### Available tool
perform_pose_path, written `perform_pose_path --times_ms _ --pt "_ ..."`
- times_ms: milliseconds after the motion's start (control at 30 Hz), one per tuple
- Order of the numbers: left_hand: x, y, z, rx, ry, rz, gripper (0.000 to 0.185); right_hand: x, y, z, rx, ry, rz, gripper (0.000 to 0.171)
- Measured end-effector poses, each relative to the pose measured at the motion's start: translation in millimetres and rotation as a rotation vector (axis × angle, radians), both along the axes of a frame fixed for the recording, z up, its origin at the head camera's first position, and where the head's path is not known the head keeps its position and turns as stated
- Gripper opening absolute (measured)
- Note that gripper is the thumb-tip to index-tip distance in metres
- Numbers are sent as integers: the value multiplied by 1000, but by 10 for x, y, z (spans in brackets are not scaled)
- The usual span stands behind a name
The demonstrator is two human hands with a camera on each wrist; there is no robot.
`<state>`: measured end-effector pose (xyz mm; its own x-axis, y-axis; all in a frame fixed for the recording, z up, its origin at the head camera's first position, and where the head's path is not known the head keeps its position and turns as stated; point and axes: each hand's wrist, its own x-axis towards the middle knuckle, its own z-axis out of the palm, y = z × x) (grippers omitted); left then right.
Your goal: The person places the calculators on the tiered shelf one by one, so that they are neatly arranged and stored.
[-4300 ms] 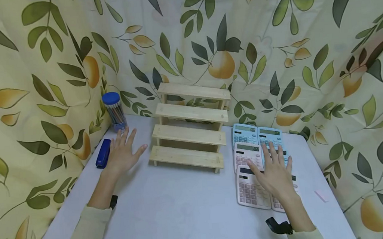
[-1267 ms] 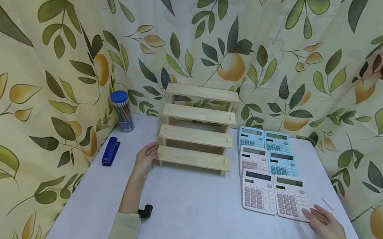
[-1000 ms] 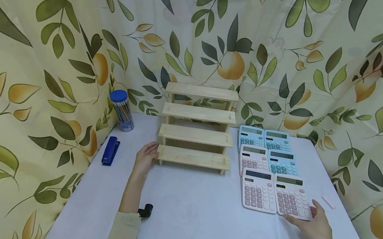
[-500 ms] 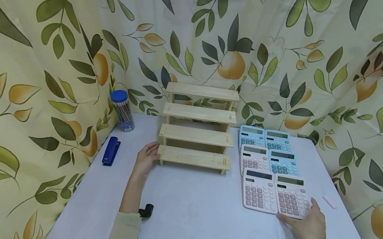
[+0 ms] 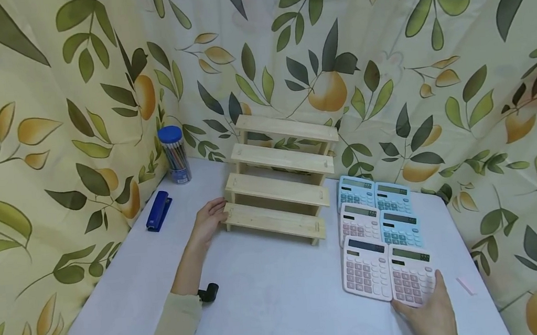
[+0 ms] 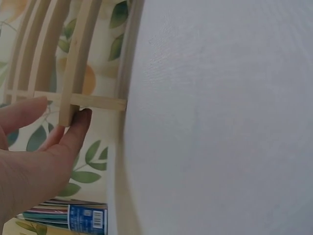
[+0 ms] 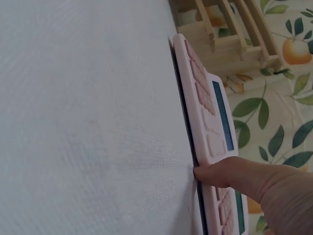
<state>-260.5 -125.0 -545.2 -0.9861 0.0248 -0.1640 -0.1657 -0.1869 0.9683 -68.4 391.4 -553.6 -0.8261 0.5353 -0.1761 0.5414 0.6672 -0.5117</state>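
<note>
A light wooden four-step display shelf (image 5: 277, 188) stands at the back of the table. My left hand (image 5: 205, 224) grips the left end of its lowest step; in the left wrist view the fingers (image 6: 78, 129) reach beneath the board while the thumb is above it. At the front right lies a white calculator with pink keys (image 5: 410, 280). My right hand (image 5: 429, 317) holds its near end, thumb (image 7: 215, 172) at the lower edge and index finger along the right side. The other right fingers are hidden. Another pink-keyed calculator (image 5: 366, 275) lies directly left of it.
Behind these lie a pink-keyed calculator (image 5: 358, 223) and several blue calculators (image 5: 400, 228). A blue stapler (image 5: 159, 212) and a blue-lidded tub of pencils (image 5: 175, 155) are at the left. A small pink strip (image 5: 465, 286) lies near the right edge. A patterned curtain (image 5: 259, 47) encloses the table.
My left hand has gone from beside the stapler to the shelf. My right hand has moved from above the calculators to the front right one, which has shifted slightly away from me.
</note>
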Motion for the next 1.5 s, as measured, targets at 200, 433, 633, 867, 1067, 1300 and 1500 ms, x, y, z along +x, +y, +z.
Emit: perform_pose_path --times_ms 200,433,633,867,1067,1300,1500 --pt "-15 16 -13 -21 -11 17 57 -6 51 -16 0 4 7 159" --pt "-21 12 10 -20 -33 31 53 -41 22 -30 28 20 12 150" --pt "-22 16 17 12 -33 33 53 -83 8 -49 86 8 -8 145" --pt "-7 15 32 14 -36 43 50 -88 28 -14 52 0 -51 149" --pt "-6 31 -12 16 -44 38 56 -56 96 61 52 -55 -150 146" --pt "-1 54 -41 19 -52 47 53 -9 124 184 71 36 -131 144" --pt "10 41 -20 53 -39 44 51 -69 10 370 69 150 -81 136"
